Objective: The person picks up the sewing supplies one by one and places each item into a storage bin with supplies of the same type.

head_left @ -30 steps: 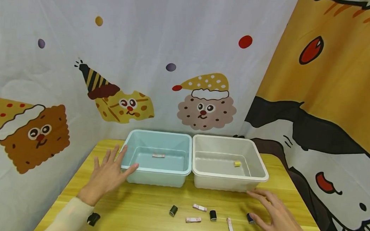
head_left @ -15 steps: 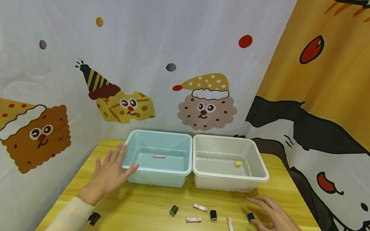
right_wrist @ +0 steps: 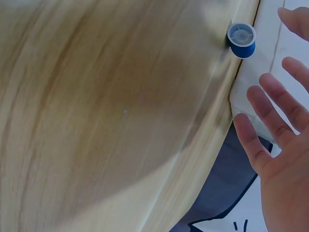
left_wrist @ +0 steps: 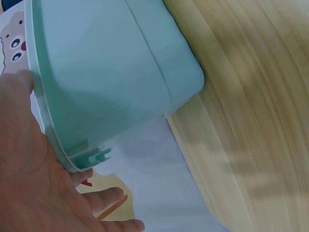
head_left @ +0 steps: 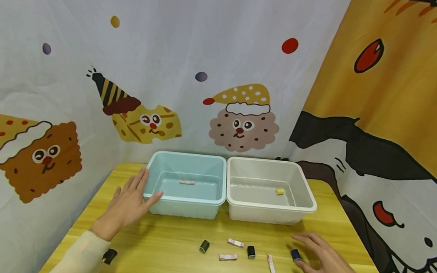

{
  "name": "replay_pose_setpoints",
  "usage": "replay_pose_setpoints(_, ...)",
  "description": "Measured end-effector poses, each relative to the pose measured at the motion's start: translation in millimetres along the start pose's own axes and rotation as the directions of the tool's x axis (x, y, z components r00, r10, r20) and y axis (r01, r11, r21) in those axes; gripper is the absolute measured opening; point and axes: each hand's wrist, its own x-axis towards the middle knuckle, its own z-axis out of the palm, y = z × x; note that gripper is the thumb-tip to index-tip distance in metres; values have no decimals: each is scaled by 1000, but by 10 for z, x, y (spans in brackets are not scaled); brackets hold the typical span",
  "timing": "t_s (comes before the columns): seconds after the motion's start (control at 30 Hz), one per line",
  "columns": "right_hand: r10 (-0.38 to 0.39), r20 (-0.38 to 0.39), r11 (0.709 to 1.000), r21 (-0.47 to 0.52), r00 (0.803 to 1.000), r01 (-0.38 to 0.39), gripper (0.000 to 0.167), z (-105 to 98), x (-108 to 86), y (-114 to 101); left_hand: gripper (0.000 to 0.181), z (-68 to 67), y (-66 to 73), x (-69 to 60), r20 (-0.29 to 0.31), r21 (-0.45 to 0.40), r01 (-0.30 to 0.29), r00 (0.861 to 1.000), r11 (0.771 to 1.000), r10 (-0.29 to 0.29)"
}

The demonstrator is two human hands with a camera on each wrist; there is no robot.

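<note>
With fingers spread, my left hand (head_left: 126,204) rests on the front left corner of the light blue bin (head_left: 188,207); the left wrist view shows its palm against the rim. A folded white-and-pink measuring tape (head_left: 187,182) lies inside that bin. My right hand (head_left: 323,260) hovers with relaxed fingers beside a blue thread spool (head_left: 295,255). In the right wrist view the spool (right_wrist: 242,41) stands apart from the fingers. The white bin (head_left: 270,215) holds a yellow thread spool (head_left: 280,191).
On the wooden table (head_left: 180,268) lie a green spool (head_left: 204,246), a black spool (head_left: 251,252) and measuring tapes (head_left: 235,243), (head_left: 228,257), (head_left: 272,267). A black object (head_left: 109,256) sits by the left sleeve. A printed curtain (head_left: 164,45) hangs behind.
My right hand has drawn slightly away from the white bin, showing more of the blue spool. My left hand has stayed at the blue bin, its fingers drawn a little closer together.
</note>
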Motion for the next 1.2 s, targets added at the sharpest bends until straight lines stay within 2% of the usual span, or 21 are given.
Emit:
replay_pose_setpoints(0.2,5,108,999,42,994,-10,66,8,54,32,109,12,-15,-4,4,0,3,1000,1000,-3)
replay_pose_setpoints(0.47,67,233,991,97,970,-92,63,21,96,68,110,-4,-10,-7,13,-10,4,1000,1000,-3)
replay_pose_setpoints(0.67,30,267,991,117,963,-63,60,9,126,125,110,1,-4,-7,13,-12,6,1000,1000,-6)
replay_pose_setpoints(1.0,64,310,976,181,948,-125,56,45,168,158,108,-16,12,9,-1,-4,-4,1000,1000,4)
replay_pose_setpoints(1.2,49,303,976,187,952,-110,52,68,164,164,108,-2,-9,4,-4,1,-10,1000,1000,10)
